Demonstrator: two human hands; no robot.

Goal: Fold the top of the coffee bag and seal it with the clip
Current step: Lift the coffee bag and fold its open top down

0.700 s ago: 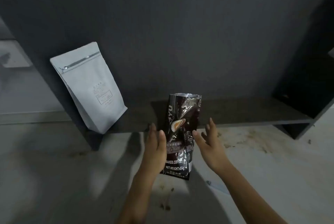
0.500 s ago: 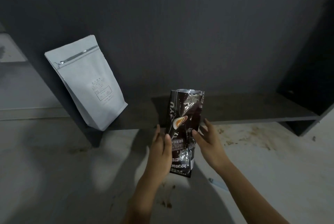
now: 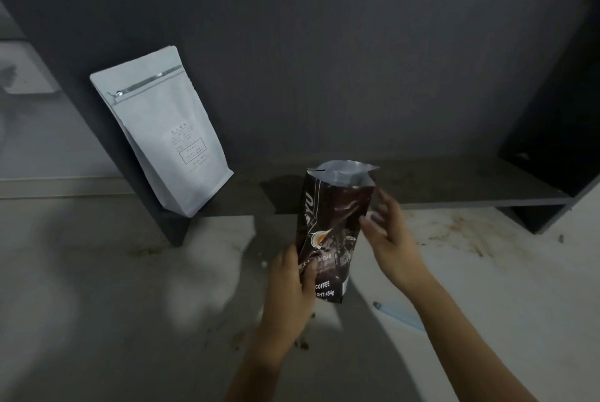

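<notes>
A dark brown foil coffee bag (image 3: 331, 223) stands upright on the pale counter, its top open and showing the silver lining. My left hand (image 3: 292, 281) grips the bag's lower left side, thumb across the front. My right hand (image 3: 386, 232) is beside the bag's upper right edge with fingers spread, touching or nearly touching the foil. A pale blue clip (image 3: 397, 314) lies flat on the counter to the right of the bag, under my right forearm.
A white zip-top pouch (image 3: 162, 132) leans against the dark back panel on a low dark shelf (image 3: 454, 187). The counter (image 3: 487, 271) carries brown coffee stains and crumbs. A dark recess opens at the far right.
My left hand closed on the bag's lower left side and the bag tilted slightly. My right hand rose along its right edge toward the top. The bag's mouth now shows open.
</notes>
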